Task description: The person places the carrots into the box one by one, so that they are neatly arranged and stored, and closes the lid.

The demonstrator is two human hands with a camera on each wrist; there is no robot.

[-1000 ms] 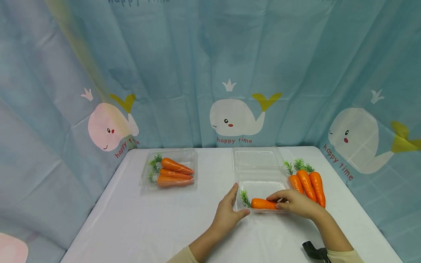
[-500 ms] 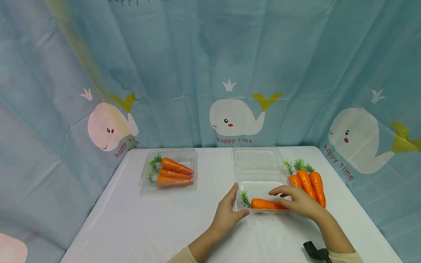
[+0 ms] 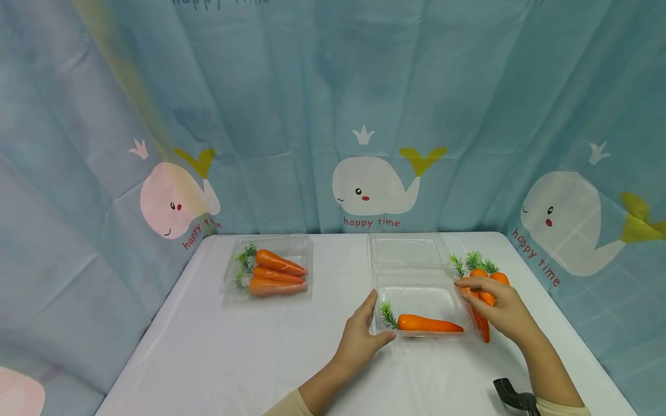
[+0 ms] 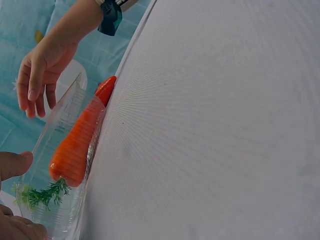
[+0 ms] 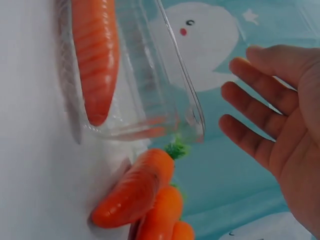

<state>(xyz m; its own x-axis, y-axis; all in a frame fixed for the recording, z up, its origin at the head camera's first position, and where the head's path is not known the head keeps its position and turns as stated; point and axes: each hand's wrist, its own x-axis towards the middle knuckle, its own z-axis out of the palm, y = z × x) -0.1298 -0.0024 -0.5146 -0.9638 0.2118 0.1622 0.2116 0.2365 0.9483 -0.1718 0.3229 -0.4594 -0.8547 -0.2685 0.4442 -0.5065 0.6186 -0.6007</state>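
Note:
An open clear plastic container [image 3: 416, 296] lies on the white table with its lid [image 3: 406, 252] folded back. One orange carrot [image 3: 426, 323] with green leaves is along its near side. My left hand [image 3: 356, 341] touches the container's left end, thumb and index finger spread along its walls. My right hand [image 3: 494, 303] hovers over the right end, its fingers extended and holding nothing in the right wrist view. Beneath and beside that hand lie several loose carrots [image 5: 132, 192], partly hidden by it in the head view, their leaves [image 3: 473, 260] pointing away.
At the table's back left, a closed clear container [image 3: 229, 289] holds several carrots [image 3: 281, 263]. Behind the white table [image 3: 208, 358] hangs a blue curtain [image 3: 281, 115] with printed whales. A black device [image 3: 515, 397] sits at my right wrist.
My right hand has let go of the carrot in the container and moved right and up, over the loose carrots. My left hand has stayed in place.

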